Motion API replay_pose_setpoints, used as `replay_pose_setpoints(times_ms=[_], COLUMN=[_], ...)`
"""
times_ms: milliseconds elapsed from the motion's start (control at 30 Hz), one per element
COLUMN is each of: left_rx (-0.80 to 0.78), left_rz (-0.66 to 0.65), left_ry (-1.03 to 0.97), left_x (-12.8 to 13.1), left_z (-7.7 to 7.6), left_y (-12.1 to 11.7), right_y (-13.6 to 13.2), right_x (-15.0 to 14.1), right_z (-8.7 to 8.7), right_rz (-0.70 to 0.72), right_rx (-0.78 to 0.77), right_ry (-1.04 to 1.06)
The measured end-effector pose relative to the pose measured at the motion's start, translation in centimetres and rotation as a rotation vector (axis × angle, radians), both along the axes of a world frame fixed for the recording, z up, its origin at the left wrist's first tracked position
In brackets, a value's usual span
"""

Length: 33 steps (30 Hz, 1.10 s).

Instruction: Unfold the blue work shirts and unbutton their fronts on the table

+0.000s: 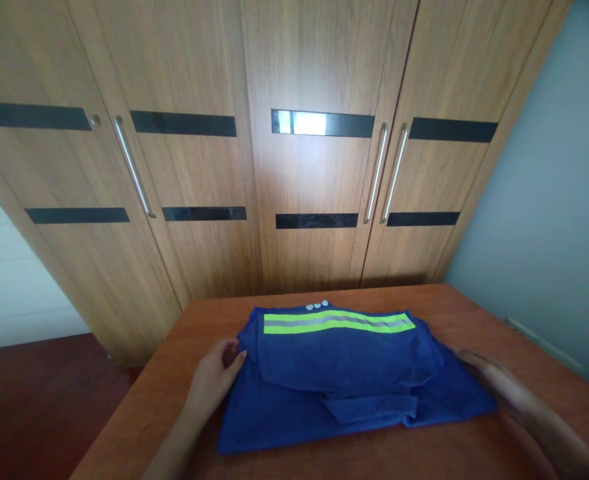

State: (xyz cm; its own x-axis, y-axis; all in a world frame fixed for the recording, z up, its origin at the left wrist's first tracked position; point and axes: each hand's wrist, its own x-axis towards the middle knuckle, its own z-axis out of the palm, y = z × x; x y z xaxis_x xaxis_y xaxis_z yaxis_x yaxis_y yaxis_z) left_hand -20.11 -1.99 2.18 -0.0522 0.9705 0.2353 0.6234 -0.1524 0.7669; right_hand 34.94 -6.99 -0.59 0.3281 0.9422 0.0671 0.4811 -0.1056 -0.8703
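We have one blue garment (344, 363), folded on one table (144, 400) in the lower middle of the frame, with one yellow-and-grey band (339, 322) and three white dots (317, 306) at its top. Our left hand (214, 375) touches its left edge, thumb and forefinger slightly apart. Our right hand (499, 381) is at its right edge, fingers together; we cannot tell if they grip. Three long handles (134, 167) cross the upper frame.

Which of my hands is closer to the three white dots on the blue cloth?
Your left. The left hand is at the left edge of the blue cloth, left of the white dots; the right hand is at the right edge, farther off.
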Motion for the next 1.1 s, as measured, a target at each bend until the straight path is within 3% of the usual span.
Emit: replay_pose_setpoints(times_ms=[133, 267, 400, 567, 633, 700, 833, 1100], left_rx=[0.107, 0.047, -0.082, -0.499, -0.521, -0.439, -0.369, -0.300], left_rz=[0.011, -0.018, -0.050, -0.185, -0.282, -0.319, -0.268, -0.219], left_ry=[0.096, 0.055, -0.204, -0.703, -0.756, -0.773, -0.833, -0.879], left_x=[0.8, 0.9, 0.8, 2.0, 2.8, 3.3, 3.5, 1.8], left_z=[0.5, 0.2, 0.0, 1.1, 1.5, 1.8, 2.9, 7.3], left_y=[-0.5, -0.6, -0.5, -1.9, -2.5, -2.7, -2.5, -2.3], right_y=[0.5, 1.6, 2.3, 2.6, 2.8, 3.1, 3.3, 1.7], right_x=[0.1, 0.1, -0.3, -1.6, -2.0, -2.2, -2.3, -3.4], right_z=[-0.4, -0.5, -1.7, -2.7, -2.8, -2.8, -1.6, 3.8], right_rz=[0.075, 0.027, -0.020, -0.007, -0.009, -0.009, -0.013, -0.047], right_rx=[-0.151, -0.104, -0.047, -0.047, -0.046, -0.030, 0.047, 0.178], right_ry=[0.242, 0.041, -0.319, -0.481, -0.494, -0.474, -0.300, 0.146])
